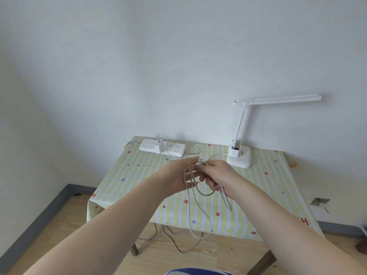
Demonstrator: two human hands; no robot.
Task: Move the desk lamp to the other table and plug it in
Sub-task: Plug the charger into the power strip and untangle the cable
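A white desk lamp (pixel 239 153) stands at the back right of the striped table (pixel 264 187), its arm folded out to the right. Its white cable (pixel 195 197) hangs in several loops from my hands above the table's middle. My right hand (pixel 215 176) is closed around the gathered loops. My left hand (pixel 178 176) lies flat against the loops, fingers stretched out, with strands running across its palm. A white power strip (pixel 174 150) lies at the back left with a white adapter (pixel 158 148) plugged into it.
A thin white wire runs from the adapter across the cloth. More cables lie on the wooden floor under the table (pixel 170 241). White walls close in behind and to the left. A dark baseboard (pixel 39 219) runs along the left wall.
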